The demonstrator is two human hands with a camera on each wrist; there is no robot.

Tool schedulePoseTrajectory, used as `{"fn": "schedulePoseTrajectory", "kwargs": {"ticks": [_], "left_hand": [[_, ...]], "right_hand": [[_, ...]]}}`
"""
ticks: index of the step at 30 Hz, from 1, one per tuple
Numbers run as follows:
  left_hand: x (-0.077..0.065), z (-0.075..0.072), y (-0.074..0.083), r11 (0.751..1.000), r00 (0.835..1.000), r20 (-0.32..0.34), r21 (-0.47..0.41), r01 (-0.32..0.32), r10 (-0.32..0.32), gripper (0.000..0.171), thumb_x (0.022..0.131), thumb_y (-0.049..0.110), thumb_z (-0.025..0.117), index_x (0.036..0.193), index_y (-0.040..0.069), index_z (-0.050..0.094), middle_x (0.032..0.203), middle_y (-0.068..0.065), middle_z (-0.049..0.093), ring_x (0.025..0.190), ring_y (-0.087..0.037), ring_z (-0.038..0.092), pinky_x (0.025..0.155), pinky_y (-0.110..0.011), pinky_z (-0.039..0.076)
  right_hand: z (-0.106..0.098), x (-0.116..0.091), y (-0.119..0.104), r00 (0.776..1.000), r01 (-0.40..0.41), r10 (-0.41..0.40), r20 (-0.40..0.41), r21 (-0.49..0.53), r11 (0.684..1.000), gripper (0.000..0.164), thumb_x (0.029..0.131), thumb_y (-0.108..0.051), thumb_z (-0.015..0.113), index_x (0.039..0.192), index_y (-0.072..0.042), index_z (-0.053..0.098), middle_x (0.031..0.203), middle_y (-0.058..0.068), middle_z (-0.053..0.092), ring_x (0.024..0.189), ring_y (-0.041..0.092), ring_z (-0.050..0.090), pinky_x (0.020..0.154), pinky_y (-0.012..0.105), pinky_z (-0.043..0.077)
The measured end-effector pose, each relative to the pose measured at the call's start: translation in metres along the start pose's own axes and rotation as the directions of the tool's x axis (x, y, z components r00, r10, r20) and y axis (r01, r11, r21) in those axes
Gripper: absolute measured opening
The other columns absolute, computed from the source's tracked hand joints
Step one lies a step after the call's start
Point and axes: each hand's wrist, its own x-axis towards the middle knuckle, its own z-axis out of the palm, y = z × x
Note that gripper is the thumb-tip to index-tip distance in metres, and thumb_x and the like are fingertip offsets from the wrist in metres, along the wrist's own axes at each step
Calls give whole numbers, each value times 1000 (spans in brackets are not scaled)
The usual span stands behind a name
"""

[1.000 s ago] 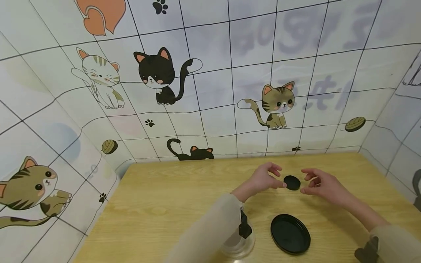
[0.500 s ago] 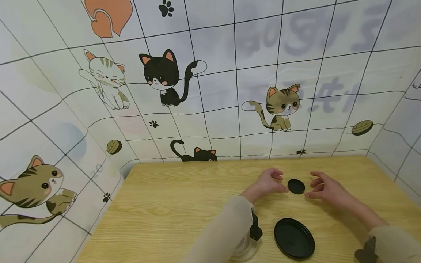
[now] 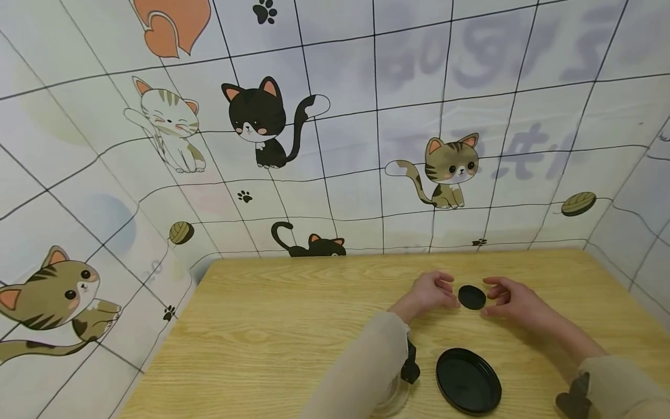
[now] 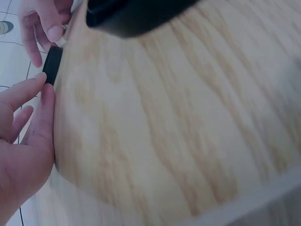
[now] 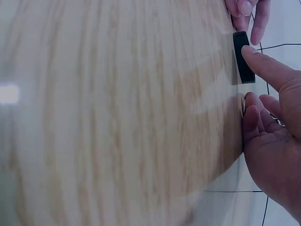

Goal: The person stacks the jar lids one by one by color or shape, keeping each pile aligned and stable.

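A small black round lid (image 3: 472,297) lies flat on the wooden table, between the two hands. My left hand (image 3: 430,293) is at its left side, fingertips right at the rim; the left wrist view shows a thumb and finger by the lid's edge (image 4: 53,66). My right hand (image 3: 515,301) is at the other side with fingers loosely bent, and in the right wrist view one fingertip overlaps the lid's side (image 5: 243,61). Neither hand's fingers are wrapped round it. Nearer the body sits a larger black round lid (image 3: 468,381) with a raised rim.
A clear round container (image 3: 395,400) stands at the near edge of view, mostly hidden by the left sleeve (image 3: 361,366). The wooden table (image 3: 251,326) meets a wall covering (image 3: 350,145) printed with cats at its far edge.
My right hand has moved left, closer to the small lid. The left hand stays beside it. The head view has shifted slightly; both lids stay in place on the table.
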Motion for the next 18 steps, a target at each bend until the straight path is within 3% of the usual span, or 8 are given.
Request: {"fn": "schedulePoseTrajectory", "kwargs": {"ticks": [4, 11, 18], "left_hand": [[1, 0, -1, 1000, 1000, 3, -2, 1, -1, 37, 84, -14, 76, 118, -1, 70, 95, -6, 63, 84, -19, 71, 78, -35, 59], [2, 2, 1, 988, 1000, -1, 154, -4, 5, 38, 81, -6, 83, 116, 4, 73, 91, 1, 63, 76, -8, 63, 71, -25, 54], [6, 6, -1, 977, 1000, -15, 211, -6, 9, 39, 79, -4, 86, 115, 7, 74, 89, 3, 63, 74, -6, 60, 69, -23, 51]], "right_hand": [[2, 1, 0, 1000, 17, -17, -6, -7, 1000, 77, 87, -18, 84, 143, 15, 42, 114, 18, 60, 91, 23, 57, 71, 28, 52], [8, 1, -3, 999, 36, -36, -18, -3, 999, 72, 86, -17, 85, 140, 13, 48, 110, 15, 62, 85, 19, 56, 68, 28, 50], [11, 0, -6, 998, 52, -52, -20, 3, 999, 61, 89, -14, 81, 134, 15, 52, 106, 14, 61, 79, 16, 50, 64, 27, 45]]}}
